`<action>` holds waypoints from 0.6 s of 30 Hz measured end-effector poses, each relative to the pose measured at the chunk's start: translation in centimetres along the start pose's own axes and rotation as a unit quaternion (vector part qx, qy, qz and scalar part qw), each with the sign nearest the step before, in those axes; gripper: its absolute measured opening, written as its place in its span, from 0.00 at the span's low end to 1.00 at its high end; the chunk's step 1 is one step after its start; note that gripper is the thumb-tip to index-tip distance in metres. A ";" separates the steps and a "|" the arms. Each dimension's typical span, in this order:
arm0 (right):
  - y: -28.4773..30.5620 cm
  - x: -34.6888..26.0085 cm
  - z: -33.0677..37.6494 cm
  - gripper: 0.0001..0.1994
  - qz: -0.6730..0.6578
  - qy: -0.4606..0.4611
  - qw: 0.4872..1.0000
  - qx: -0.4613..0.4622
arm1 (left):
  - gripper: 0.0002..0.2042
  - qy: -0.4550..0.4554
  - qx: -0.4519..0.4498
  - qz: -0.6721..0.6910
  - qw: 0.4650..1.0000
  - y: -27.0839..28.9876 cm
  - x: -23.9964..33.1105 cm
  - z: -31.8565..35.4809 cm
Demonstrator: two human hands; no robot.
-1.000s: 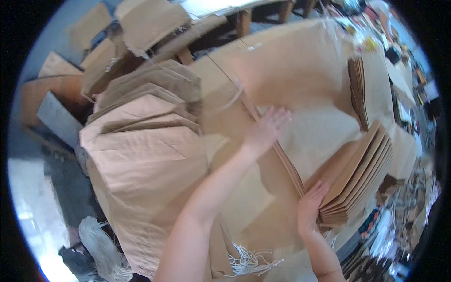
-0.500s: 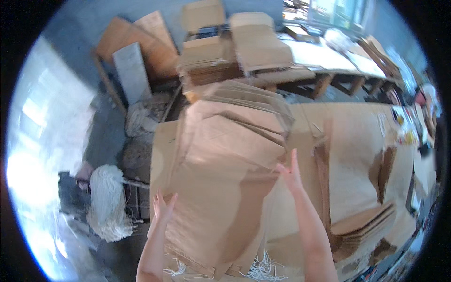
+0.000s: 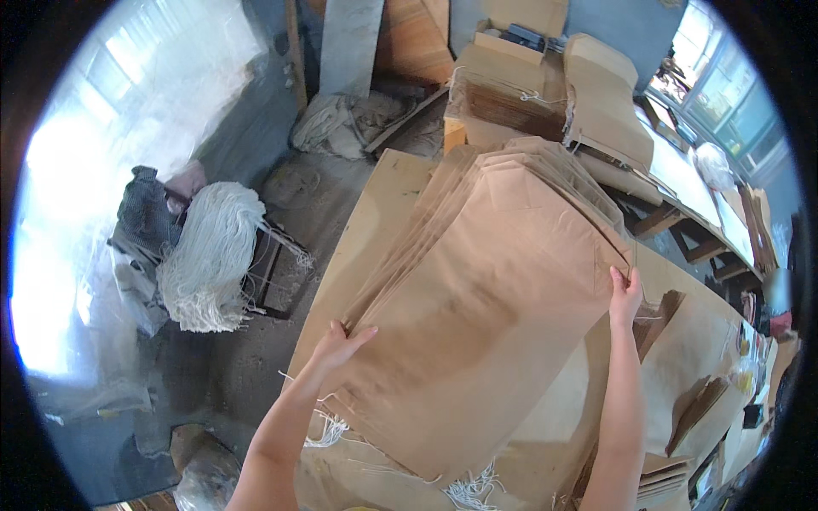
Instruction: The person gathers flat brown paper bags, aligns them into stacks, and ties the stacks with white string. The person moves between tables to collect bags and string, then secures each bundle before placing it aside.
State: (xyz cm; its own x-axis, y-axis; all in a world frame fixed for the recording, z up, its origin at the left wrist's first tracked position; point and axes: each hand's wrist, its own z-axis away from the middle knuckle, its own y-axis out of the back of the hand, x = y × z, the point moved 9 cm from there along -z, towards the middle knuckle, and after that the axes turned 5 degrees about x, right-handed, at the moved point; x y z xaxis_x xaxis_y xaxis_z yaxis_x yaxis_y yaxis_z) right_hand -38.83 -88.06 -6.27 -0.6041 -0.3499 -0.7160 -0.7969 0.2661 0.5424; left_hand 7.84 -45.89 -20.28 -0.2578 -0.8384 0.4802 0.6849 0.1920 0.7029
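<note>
A fanned stack of brown paper sacks [image 3: 494, 289] lies in front of me on the cardboard-coloured table, its far edges spread into several layers. My left hand [image 3: 341, 343] is closed on the stack's left edge, thumb over the top sheet and fingertips partly hidden at the side. At the far right corner, my right hand [image 3: 626, 294] pinches the sacks' edge between thumb and fingers. White strings [image 3: 473, 492] stick out from beneath the near end, and another tuft of strings [image 3: 328, 428] shows at the near left.
More brown sacks [image 3: 690, 383] lie to the right on the table [image 3: 375, 221]. Behind stand a bundled sack pile [image 3: 503, 106] and a white-topped bench [image 3: 690, 175]. On the left, a hank of white string [image 3: 213, 255] hangs over a dark frame near plastic sheeting.
My view has swung left. Both hands, formerly with fingers apart beside the sacks, now grip the edges. The stack's blurred, lifting far layers have settled into a neater fan.
</note>
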 end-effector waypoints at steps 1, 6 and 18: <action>-1.3 2.7 -0.3 0.20 0.011 -0.062 0.996 -0.063 | 0.54 -0.009 -0.026 -0.004 1.000 -0.2 0.0 0.4; -1.9 6.8 9.2 0.40 -0.020 -0.182 0.982 -0.047 | 0.51 -0.078 -0.021 0.016 0.997 0.3 -0.9 1.6; 3.5 12.5 39.4 0.31 -0.207 -0.610 0.728 -0.233 | 0.48 0.024 -0.111 0.039 0.993 -3.6 0.2 8.3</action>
State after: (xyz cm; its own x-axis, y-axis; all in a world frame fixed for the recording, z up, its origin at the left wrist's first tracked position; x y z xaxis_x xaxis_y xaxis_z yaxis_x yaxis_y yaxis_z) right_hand -49.17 -56.11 -30.64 -0.0877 0.8211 -0.5640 -0.9961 -0.0679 0.0560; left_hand -0.37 -42.50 -18.33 -0.1686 -0.8498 0.4994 0.8365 0.1446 0.5285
